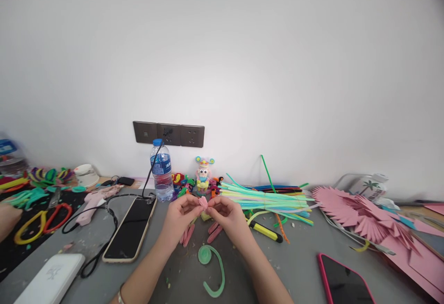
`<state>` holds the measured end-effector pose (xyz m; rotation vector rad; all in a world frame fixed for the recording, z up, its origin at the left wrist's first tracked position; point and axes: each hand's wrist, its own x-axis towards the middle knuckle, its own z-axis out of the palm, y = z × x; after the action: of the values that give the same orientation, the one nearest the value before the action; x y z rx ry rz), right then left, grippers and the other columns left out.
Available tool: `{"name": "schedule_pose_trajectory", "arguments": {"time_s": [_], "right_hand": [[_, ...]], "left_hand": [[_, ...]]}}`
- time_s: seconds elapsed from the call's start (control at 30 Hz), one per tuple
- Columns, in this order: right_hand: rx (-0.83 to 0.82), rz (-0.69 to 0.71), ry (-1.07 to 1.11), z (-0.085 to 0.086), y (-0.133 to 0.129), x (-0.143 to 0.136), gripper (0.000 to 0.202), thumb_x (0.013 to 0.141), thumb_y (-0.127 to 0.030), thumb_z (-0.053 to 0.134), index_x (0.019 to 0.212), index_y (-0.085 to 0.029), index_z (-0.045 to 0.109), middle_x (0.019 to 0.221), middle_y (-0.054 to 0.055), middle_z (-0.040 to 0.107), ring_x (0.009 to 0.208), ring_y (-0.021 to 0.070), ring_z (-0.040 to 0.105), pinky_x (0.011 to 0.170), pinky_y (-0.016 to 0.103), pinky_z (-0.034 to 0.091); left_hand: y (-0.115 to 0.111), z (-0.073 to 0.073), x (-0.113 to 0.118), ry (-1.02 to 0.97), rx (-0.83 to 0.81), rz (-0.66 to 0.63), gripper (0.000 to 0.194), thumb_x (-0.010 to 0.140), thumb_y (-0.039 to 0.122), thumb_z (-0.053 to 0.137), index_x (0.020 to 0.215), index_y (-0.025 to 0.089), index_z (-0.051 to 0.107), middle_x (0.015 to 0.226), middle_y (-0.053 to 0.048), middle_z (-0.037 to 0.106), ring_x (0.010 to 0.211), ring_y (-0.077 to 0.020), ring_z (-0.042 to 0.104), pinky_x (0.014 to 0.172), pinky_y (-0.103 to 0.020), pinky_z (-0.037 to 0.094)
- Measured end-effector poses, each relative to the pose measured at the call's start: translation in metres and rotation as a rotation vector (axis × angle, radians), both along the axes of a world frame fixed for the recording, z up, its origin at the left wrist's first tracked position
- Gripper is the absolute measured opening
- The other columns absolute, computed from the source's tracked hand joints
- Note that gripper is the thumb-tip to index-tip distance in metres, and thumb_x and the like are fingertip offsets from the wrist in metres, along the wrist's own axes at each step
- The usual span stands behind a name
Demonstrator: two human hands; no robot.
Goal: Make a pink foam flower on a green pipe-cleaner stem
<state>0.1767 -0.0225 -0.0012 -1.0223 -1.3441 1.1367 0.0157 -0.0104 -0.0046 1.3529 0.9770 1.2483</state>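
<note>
Both hands meet at the centre, raised over the grey table. A small pink piece (203, 202) is pinched between the fingertips of my left hand (179, 217) and my right hand (227, 214). Pink looped pieces (214, 233) lie just below the hands, partly hidden by them. Nearer to me, a green strip (222, 274) with a coiled end rests on the table between my forearms. Behind my hands stands a small figure (203, 174) with round eyes and a hat, among colourful pieces.
A water bottle (162, 172) and a phone (131, 230) are left of my hands. To the right lie a pipe cleaner bundle (267, 197), a yellow cutter (265, 231), folded pink paper (364, 216) and another phone (343, 281). At the far left are scissors (34, 228) and another person's hand (9, 221).
</note>
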Motion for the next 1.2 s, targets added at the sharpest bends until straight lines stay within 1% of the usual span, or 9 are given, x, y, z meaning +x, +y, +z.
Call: {"name": "schedule_pose_trajectory", "arguments": {"time_s": [0.23,0.43,0.6,0.77,0.93,1.0,1.07,1.13,1.2], "right_hand": [[0.031,0.031,-0.029,0.002,-0.002,0.000,0.028,0.072,-0.045,0.070,0.074,-0.017,0.063,0.064,0.001,0.062,0.056,0.0129,0.055,0.049,0.025,0.047],[0.019,0.082,0.038,0.004,-0.004,-0.001,0.030,0.073,-0.046,0.070,0.074,-0.018,0.062,0.065,0.001,0.063,0.059,0.0143,0.057,0.051,0.026,0.050],[-0.022,0.116,0.077,0.006,-0.005,-0.001,0.029,0.072,-0.046,0.072,0.075,-0.018,0.064,0.065,0.000,0.063,0.056,0.0140,0.057,0.051,0.027,0.049],[0.009,0.120,0.069,0.007,-0.005,0.000,0.029,0.073,-0.046,0.072,0.072,-0.018,0.063,0.064,0.000,0.064,0.060,0.0147,0.059,0.060,0.029,0.049],[-0.003,0.127,0.081,0.005,-0.005,0.001,0.029,0.072,-0.044,0.073,0.072,-0.018,0.061,0.064,0.000,0.065,0.061,0.0149,0.060,0.062,0.029,0.049],[-0.016,0.135,0.100,0.005,-0.005,0.001,0.028,0.072,-0.043,0.074,0.072,-0.019,0.060,0.065,-0.001,0.065,0.061,0.0148,0.061,0.062,0.029,0.049],[-0.026,0.148,0.125,0.006,-0.006,0.000,0.028,0.071,-0.041,0.075,0.072,-0.019,0.057,0.064,-0.001,0.064,0.062,0.0146,0.061,0.063,0.029,0.049],[-0.033,0.158,0.141,0.008,-0.007,0.000,0.029,0.071,-0.040,0.075,0.071,-0.019,0.055,0.064,-0.002,0.064,0.062,0.0147,0.061,0.063,0.028,0.048],[-0.038,0.165,0.148,0.009,-0.007,0.000,0.030,0.071,-0.040,0.075,0.072,-0.020,0.053,0.064,-0.002,0.064,0.062,0.0149,0.061,0.062,0.028,0.047]], "left_hand": [[-0.001,0.005,-0.001,0.055,0.063,-0.011,0.016,0.070,0.034,0.073,0.073,0.019,0.067,0.073,-0.003,0.068,0.072,-0.0185,0.063,0.069,-0.027,0.051],[0.000,0.005,-0.001,0.034,0.018,-0.029,0.021,0.068,0.037,0.075,0.075,0.019,0.068,0.077,-0.004,0.070,0.075,-0.0196,0.064,0.071,-0.027,0.052],[-0.003,0.008,-0.002,0.041,-0.025,-0.084,0.019,0.071,0.037,0.073,0.079,0.020,0.072,0.081,-0.005,0.070,0.079,-0.0197,0.065,0.073,-0.026,0.051],[-0.006,0.013,-0.002,0.028,-0.056,-0.091,0.021,0.069,0.040,0.074,0.075,0.020,0.072,0.074,-0.004,0.070,0.069,-0.0178,0.066,0.062,-0.024,0.051],[-0.006,0.011,-0.003,0.000,-0.078,-0.133,0.021,0.072,0.039,0.072,0.077,0.019,0.070,0.075,-0.004,0.070,0.066,-0.0149,0.066,0.058,-0.021,0.051],[-0.006,0.010,-0.004,-0.010,-0.127,-0.190,0.025,0.074,0.042,0.070,0.081,0.018,0.067,0.075,-0.004,0.070,0.048,-0.0106,0.060,0.043,-0.019,0.046],[-0.007,0.009,-0.004,-0.010,-0.183,-0.252,0.030,0.076,0.046,0.067,0.085,0.018,0.063,0.076,-0.003,0.070,0.030,-0.0057,0.048,0.029,-0.018,0.035],[-0.008,0.009,-0.005,-0.011,-0.207,-0.294,0.032,0.076,0.048,0.066,0.086,0.018,0.060,0.077,-0.002,0.069,0.024,-0.0031,0.041,0.024,-0.017,0.029],[-0.008,0.009,-0.006,-0.015,-0.203,-0.312,0.031,0.077,0.048,0.065,0.085,0.018,0.059,0.077,-0.001,0.068,0.024,-0.0028,0.042,0.023,-0.016,0.029]]}}
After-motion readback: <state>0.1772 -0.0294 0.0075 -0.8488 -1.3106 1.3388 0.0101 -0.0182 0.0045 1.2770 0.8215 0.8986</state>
